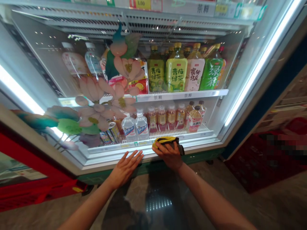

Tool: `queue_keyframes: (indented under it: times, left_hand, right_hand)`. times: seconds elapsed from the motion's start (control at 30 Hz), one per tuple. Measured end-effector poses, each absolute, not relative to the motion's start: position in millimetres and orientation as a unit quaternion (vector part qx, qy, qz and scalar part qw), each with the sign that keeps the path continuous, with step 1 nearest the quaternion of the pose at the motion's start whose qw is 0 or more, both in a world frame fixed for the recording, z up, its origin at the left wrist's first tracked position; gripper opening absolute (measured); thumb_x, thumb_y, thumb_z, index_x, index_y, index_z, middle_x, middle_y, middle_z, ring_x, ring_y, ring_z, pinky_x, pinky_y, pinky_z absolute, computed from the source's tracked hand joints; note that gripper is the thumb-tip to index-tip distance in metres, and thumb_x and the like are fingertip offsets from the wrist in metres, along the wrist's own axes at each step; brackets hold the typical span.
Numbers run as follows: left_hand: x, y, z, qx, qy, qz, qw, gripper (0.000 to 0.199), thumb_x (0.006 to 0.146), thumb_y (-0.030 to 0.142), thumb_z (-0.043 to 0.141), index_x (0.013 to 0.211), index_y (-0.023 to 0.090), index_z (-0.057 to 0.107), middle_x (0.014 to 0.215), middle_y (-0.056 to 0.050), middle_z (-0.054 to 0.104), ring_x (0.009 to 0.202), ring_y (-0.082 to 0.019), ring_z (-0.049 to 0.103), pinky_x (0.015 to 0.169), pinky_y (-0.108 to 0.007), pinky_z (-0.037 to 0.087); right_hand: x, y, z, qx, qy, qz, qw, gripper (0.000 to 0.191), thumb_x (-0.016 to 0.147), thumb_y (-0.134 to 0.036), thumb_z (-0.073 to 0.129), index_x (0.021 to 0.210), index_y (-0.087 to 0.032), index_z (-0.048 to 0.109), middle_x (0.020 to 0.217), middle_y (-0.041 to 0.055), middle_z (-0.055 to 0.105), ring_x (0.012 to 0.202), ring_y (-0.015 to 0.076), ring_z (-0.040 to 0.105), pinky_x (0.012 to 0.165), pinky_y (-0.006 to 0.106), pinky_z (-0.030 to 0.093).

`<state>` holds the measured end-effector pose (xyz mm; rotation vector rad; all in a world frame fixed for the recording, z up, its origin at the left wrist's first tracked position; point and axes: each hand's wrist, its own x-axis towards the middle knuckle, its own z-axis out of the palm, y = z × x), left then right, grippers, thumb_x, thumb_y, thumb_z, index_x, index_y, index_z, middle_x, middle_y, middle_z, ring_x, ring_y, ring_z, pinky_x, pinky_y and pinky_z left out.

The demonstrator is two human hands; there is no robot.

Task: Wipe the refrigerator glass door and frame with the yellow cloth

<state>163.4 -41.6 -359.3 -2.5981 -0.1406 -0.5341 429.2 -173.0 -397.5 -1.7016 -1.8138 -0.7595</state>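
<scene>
The right hand (169,154) is closed over a bunched yellow and dark cloth (167,141), pressing it onto the white bottom ledge (206,140) of the open drinks cooler, just in front of the lowest wire shelf (168,132). The left hand (125,166) lies flat and spread wide, holding nothing, its fingers on the same ledge just left of the cloth. Judging by where the cloth sits, the wiping looks to be under way at about the middle of the ledge; the pictures cannot show which stretches are already clean, and the part out to the right corner and the part behind the glass door (59,83) to the left both seem open to it yet. Directly behind the cloth, small bottles (168,117) stand in close rows near the shelf's front edge, with 2 clear water bottles (135,127) and some cans (111,132) further left, so there is little room to push deeper. Above, large green tea bottles (177,72) fill the next shelf. The door, covered in flower decals (96,111), hangs over the left stretch.
</scene>
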Motion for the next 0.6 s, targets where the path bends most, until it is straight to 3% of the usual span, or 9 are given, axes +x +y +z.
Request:
queue_keyframes:
  times: [0.1, 0.17, 0.3, 0.4, 0.5, 0.6]
  left_hand:
    - [157.9, -41.4, -359.5, -0.950, -0.050, -0.193, 0.242, 0.069, 0.093, 0.022, 0.042, 0.158, 0.023, 0.022, 0.156, -0.004, 0.045, 0.149, -0.018, 0.033, 0.127, -0.040, 0.003]
    - [150.7, -40.8, -358.0, -0.949, -0.060, -0.193, 0.243, 0.068, 0.093, 0.021, 0.042, 0.158, 0.022, 0.023, 0.156, -0.005, 0.044, 0.149, -0.019, 0.032, 0.127, -0.041, 0.003]
    - [134.6, -37.4, -356.1, -0.945, -0.077, -0.197, 0.248, 0.063, 0.095, 0.020, 0.040, 0.157, 0.023, 0.026, 0.156, -0.005, 0.046, 0.149, -0.018, 0.032, 0.127, -0.042, 0.004]
    - [127.8, -34.9, -357.7, -0.946, -0.076, -0.192, 0.249, 0.058, 0.098, 0.022, 0.039, 0.156, 0.024, 0.031, 0.155, -0.005, 0.046, 0.149, -0.017, 0.032, 0.127, -0.041, 0.004]
    - [123.6, -33.2, -361.0, -0.945, -0.076, -0.197, 0.250, 0.057, 0.098, 0.021, 0.040, 0.154, 0.024, 0.035, 0.155, -0.003, 0.047, 0.150, -0.017, 0.030, 0.127, -0.040, 0.004]
    - [113.2, -30.3, -363.5, -0.946, -0.085, -0.191, 0.248, 0.057, 0.097, 0.019, 0.041, 0.153, 0.025, 0.036, 0.156, -0.002, 0.045, 0.150, -0.017, 0.030, 0.127, -0.040, 0.005]
  right_hand:
    - [460.6, -210.7, -419.8, -0.595, -0.742, -0.251, 0.181, 0.077, 0.091, -0.001, 0.046, 0.149, -0.051, 0.036, 0.146, -0.0113, 0.058, 0.115, 0.0180, 0.060, 0.119, 0.049, 0.033]
    - [479.5, -225.4, -419.7, -0.603, -0.739, -0.252, 0.163, 0.078, 0.090, 0.000, 0.045, 0.149, -0.049, 0.036, 0.145, -0.0100, 0.059, 0.113, 0.0186, 0.061, 0.122, 0.051, 0.027]
    - [461.3, -200.8, -388.6, -0.663, -0.632, -0.321, 0.240, 0.063, 0.097, -0.012, 0.048, 0.149, -0.047, 0.041, 0.146, -0.0003, 0.058, 0.121, 0.0265, 0.057, 0.120, 0.066, 0.013]
    - [414.1, -165.0, -371.7, -0.665, -0.607, -0.339, 0.272, 0.058, 0.099, -0.018, 0.048, 0.149, -0.047, 0.040, 0.151, 0.0005, 0.053, 0.125, 0.0280, 0.054, 0.119, 0.068, 0.014]
    - [390.0, -157.1, -380.5, -0.609, -0.695, -0.307, 0.228, 0.062, 0.099, -0.015, 0.046, 0.149, -0.051, 0.036, 0.152, -0.0076, 0.051, 0.123, 0.0224, 0.056, 0.120, 0.060, 0.023]
    - [410.0, -182.3, -399.2, -0.559, -0.767, -0.266, 0.167, 0.076, 0.091, 0.000, 0.043, 0.149, -0.049, 0.037, 0.150, -0.0121, 0.053, 0.119, 0.0174, 0.058, 0.120, 0.047, 0.032]
